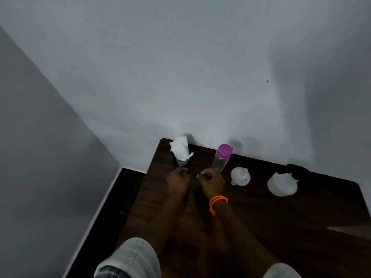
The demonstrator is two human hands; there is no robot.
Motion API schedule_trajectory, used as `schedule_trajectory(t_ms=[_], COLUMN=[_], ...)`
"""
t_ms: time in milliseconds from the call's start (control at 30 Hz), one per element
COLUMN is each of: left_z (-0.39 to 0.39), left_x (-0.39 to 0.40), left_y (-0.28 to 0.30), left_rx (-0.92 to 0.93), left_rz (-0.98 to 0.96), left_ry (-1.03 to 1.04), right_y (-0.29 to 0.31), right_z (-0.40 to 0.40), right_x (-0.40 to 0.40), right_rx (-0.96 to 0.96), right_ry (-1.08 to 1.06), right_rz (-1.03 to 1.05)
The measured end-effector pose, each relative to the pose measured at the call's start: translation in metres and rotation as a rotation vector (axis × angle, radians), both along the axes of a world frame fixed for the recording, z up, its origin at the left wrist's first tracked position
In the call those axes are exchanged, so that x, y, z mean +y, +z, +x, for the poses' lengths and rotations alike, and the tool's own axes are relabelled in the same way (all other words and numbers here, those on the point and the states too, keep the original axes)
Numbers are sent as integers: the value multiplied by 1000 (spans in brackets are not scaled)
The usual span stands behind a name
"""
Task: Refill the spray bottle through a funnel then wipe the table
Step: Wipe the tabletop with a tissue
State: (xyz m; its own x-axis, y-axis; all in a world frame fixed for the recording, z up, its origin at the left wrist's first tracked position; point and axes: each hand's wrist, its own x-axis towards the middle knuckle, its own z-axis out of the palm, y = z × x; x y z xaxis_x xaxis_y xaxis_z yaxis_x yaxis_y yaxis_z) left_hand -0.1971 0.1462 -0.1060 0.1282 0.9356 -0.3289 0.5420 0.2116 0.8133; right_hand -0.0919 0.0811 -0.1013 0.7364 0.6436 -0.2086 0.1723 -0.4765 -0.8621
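Observation:
On the dark wooden table (301, 227), a clear bottle with a purple cap (221, 158) stands near the wall. A white funnel (240, 176) lies on its side to the right of it. Farther right sits a white spray bottle (282, 184) with a black trigger head (297, 170) pointing at the wall. White tissue paper (180, 148) sticks out of a dark holder (182, 162) at the back left corner. My left hand (178, 180) rests on the table just in front of the holder, fingers curled. My right hand (211, 180), with an orange wristband, is a loose fist beside the clear bottle.
A white wall runs right behind the table's far edge. The table's left edge drops to a dark floor (112, 207) with a white skirting board. My sleeves show at the bottom of the view.

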Motion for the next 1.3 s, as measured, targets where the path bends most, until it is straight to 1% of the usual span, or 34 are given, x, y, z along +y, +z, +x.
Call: schedule_trajectory(t_ms=[100, 200, 333, 400, 467, 567, 800, 967, 1067, 1167, 1233, 1267, 1300], left_z=[-16, -25, -31, -33, -33, -32, -29, -25, -22, -19, -20, -22, -24], left_x=[21, 36, 50, 53, 55, 57, 58, 57, 55, 50, 47, 46, 42], left_y=[6, 12, 10, 7, 7, 7, 8, 13, 22, 27, 27, 27, 31], left_rx=[-13, -55, -64, -74, -86, -89, -75, -95, -175, -309, -451, -557, -672], left_rz=[76, 156, 182, 184, 169, 152, 138, 147, 128, 51, -66, -163, -287], left_ry=[41, 55, 24, 21, 18, 11, 8, 39, 109, 229, 309, 356, 386], right_y=[1, -1, -1, 1, 5, 9, 26, 47, 65, 82, 89, 91, 95], right_z=[-10, -7, 2, 6, 9, 13, 15, 9, 3, -3, -5, -6, -7], right_x=[32, 54, 73, 79, 82, 83, 90, 92, 92, 89, 87, 85, 82], right_rx=[-126, -280, -413, -468, -504, -517, -467, -489, -429, -274, -164, -59, 94], right_ry=[151, 282, 444, 489, 506, 496, 356, 338, 318, 270, 248, 230, 196], right_rz=[23, -5, -144, -203, -227, -198, -6, 137, 229, 265, 272, 285, 314])
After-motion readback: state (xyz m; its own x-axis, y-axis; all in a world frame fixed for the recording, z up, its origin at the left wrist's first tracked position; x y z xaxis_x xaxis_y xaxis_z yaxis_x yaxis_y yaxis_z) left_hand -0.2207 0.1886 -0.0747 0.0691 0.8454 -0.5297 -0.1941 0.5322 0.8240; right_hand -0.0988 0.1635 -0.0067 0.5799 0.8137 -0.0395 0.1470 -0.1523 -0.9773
